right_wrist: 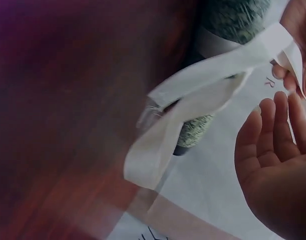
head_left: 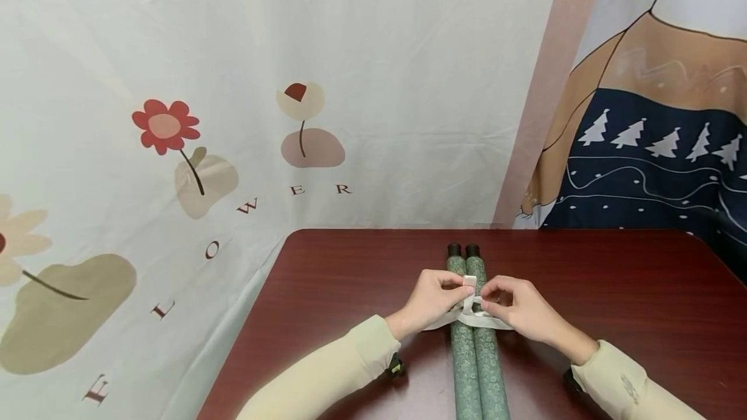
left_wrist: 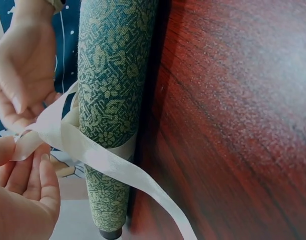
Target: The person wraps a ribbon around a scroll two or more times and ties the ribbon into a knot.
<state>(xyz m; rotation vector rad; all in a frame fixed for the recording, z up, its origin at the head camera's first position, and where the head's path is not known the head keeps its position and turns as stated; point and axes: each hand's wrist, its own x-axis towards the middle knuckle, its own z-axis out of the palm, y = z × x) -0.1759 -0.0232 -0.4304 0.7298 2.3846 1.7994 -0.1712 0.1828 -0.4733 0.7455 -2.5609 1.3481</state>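
Observation:
Two long rolls (head_left: 464, 349) covered in green patterned fabric, with dark end caps, lie side by side on the table. A white ribbon (head_left: 489, 322) runs around both and crosses on top. My left hand (head_left: 428, 301) pinches an upright fold of the ribbon (left_wrist: 25, 145) between thumb and fingers. Close by on the right, my right hand (head_left: 522, 310) has its fingertips at the ribbon, with thumb and forefinger apart. In the right wrist view its fingers (right_wrist: 267, 135) are loosely bent, and a frayed ribbon end (right_wrist: 150, 117) hangs beside the roll. The right thumb is out of sight there.
The dark red wooden table (head_left: 344, 271) has a glossy surface. Behind it hangs a pale cloth (head_left: 408, 115) printed with flowers and letters, and a figure in dark trousers with white trees (head_left: 659, 148) is printed at the right.

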